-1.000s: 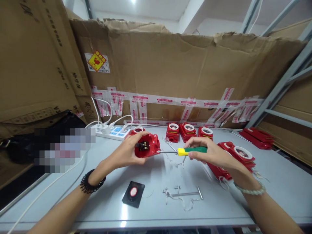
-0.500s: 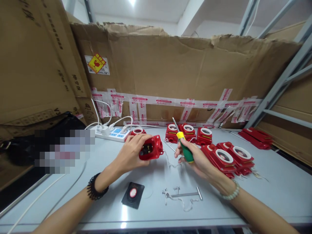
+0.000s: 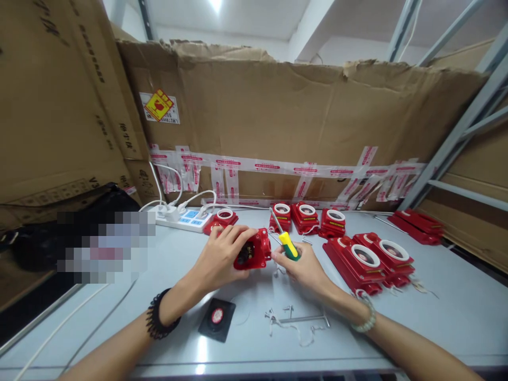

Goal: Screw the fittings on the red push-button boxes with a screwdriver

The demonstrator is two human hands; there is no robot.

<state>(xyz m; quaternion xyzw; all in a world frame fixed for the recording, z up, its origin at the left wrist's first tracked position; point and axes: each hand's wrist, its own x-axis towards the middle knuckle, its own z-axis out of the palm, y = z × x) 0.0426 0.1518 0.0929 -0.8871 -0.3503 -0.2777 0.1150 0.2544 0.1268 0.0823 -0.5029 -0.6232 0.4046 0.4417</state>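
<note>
My left hand (image 3: 224, 254) is wrapped over a small red housing (image 3: 262, 247), whose open side shows dark inner parts and brass-coloured terminals. A screwdriver (image 3: 289, 246) with a green and yellow handle sits in my right hand (image 3: 307, 267), its shaft pointing up and to the left. The right fingertips are close to the housing's right end; whether they touch it I cannot tell. Below the left hand, a black square part with a round red-and-white label (image 3: 217, 316) lies on the table. Screws and a metal T-shaped rod (image 3: 301, 318) lie with white string nearer the front.
Several red units with white rings (image 3: 365, 255) stand at the right and along the back. A white power strip (image 3: 186, 218) with plugs is at the back left. A cardboard wall (image 3: 254, 116) closes the rear, and a red part (image 3: 418, 226) lies far right.
The right hand with the screwdriver has moved left and down to the housing's end. The left hand and the housing have shifted slightly right and down.
</note>
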